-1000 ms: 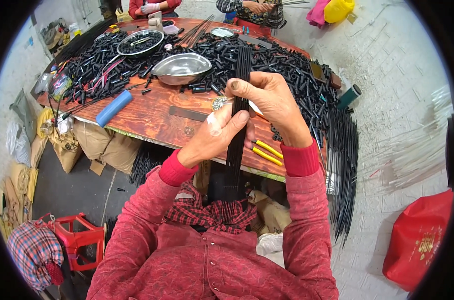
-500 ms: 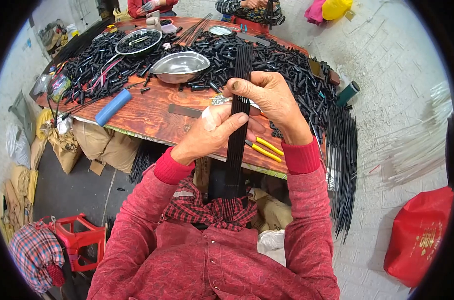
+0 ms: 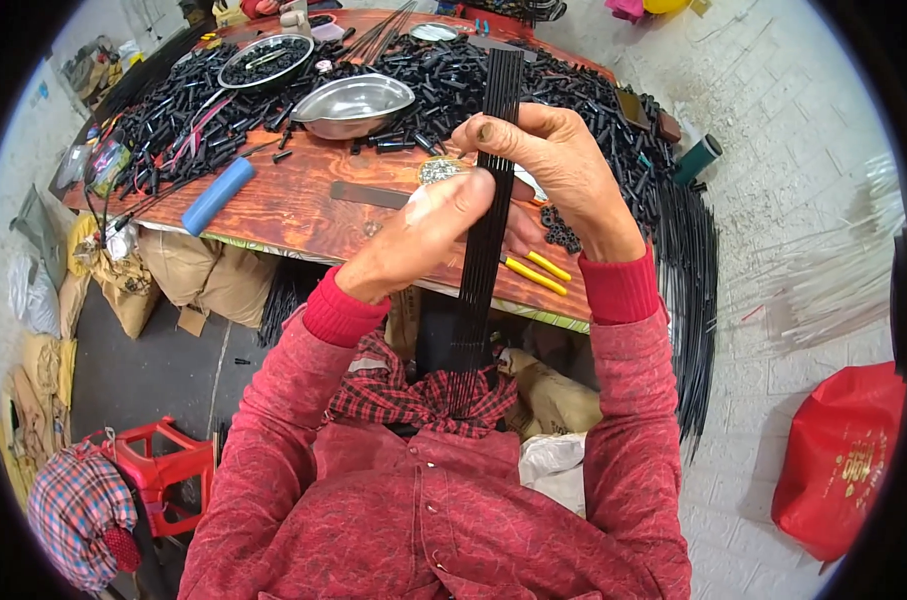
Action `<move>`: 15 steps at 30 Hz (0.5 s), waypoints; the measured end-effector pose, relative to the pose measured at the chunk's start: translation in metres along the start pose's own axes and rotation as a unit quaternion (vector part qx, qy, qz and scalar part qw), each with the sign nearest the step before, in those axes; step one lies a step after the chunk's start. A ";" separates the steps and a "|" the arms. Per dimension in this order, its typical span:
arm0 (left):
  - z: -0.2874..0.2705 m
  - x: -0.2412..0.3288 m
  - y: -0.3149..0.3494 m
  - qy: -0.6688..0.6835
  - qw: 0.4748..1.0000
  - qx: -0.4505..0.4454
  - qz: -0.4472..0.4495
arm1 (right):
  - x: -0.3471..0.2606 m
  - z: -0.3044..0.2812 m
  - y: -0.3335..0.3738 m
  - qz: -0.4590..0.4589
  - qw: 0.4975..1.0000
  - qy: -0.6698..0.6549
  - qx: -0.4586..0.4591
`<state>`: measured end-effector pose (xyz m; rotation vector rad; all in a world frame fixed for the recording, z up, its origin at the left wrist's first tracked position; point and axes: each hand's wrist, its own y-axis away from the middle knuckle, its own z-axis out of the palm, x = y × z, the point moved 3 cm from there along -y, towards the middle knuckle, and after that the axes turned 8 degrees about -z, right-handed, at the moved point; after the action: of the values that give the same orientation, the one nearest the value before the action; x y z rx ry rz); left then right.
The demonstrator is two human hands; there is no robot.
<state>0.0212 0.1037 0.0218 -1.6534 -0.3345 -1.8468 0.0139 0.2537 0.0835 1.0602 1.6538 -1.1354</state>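
Observation:
A flat row of thin black rods (image 3: 481,255) stands nearly upright in front of me. Its lower end fans out against the red checked cloth (image 3: 413,398) at my lap. My left hand (image 3: 423,235) is closed round the row midway, thumb across its front and fingers behind. Higher up, my right hand (image 3: 563,165) pinches the rods near the top with thumb and fingers. Past my hands, a small dish of silvery bits (image 3: 440,170) lies partly hidden. Yellow-handled pliers (image 3: 535,275) rest on the table just right of the rods.
Short black tube-like parts (image 3: 453,95) are heaped across the wooden table (image 3: 293,205). Among them stand a metal scoop bowl (image 3: 353,105) and a round bowl (image 3: 265,62). A blue roll (image 3: 218,195) lies left, and long black rods (image 3: 685,320) hang off the right edge.
Both hands and the rods have risen slightly and shifted right. My left thumb has moved up the row, closer to my right hand. The view has tilted down a little.

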 end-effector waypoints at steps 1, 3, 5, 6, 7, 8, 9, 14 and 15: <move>0.000 0.002 -0.001 0.042 0.999 -0.025 -0.016 | -0.002 -0.001 -0.001 -0.023 1.000 0.012 -0.003; 0.004 0.007 0.001 0.025 0.999 -0.008 -0.025 | -0.011 -0.002 0.003 -0.046 0.999 0.025 -0.008; 0.003 0.004 -0.001 0.051 0.998 0.006 -0.029 | -0.017 -0.002 0.008 -0.072 0.997 0.012 0.003; 0.004 0.004 -0.001 0.052 0.998 0.006 -0.028 | -0.020 -0.002 0.011 -0.096 0.995 -0.003 0.014; 0.003 0.003 -0.001 0.023 0.999 0.020 -0.025 | -0.025 -0.002 0.015 -0.111 0.993 0.026 0.015; 0.003 0.002 -0.001 -0.005 0.999 0.035 -0.022 | -0.029 -0.003 0.020 -0.108 0.994 0.026 0.016; 0.004 -0.003 -0.002 -0.002 0.999 0.033 -0.024 | -0.035 -0.005 0.026 -0.159 0.983 0.081 0.031; 0.004 -0.003 0.005 -0.134 0.986 0.101 0.003 | -0.077 0.002 0.086 -0.158 0.987 0.032 0.017; 0.003 -0.026 0.004 -0.034 0.995 0.084 -0.037 | -0.076 -0.005 0.097 -0.254 0.965 0.025 -0.058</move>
<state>0.0267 0.1093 -0.0034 -1.6106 -0.5717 -1.7654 0.1258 0.2678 0.1331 0.6039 2.0750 -1.3176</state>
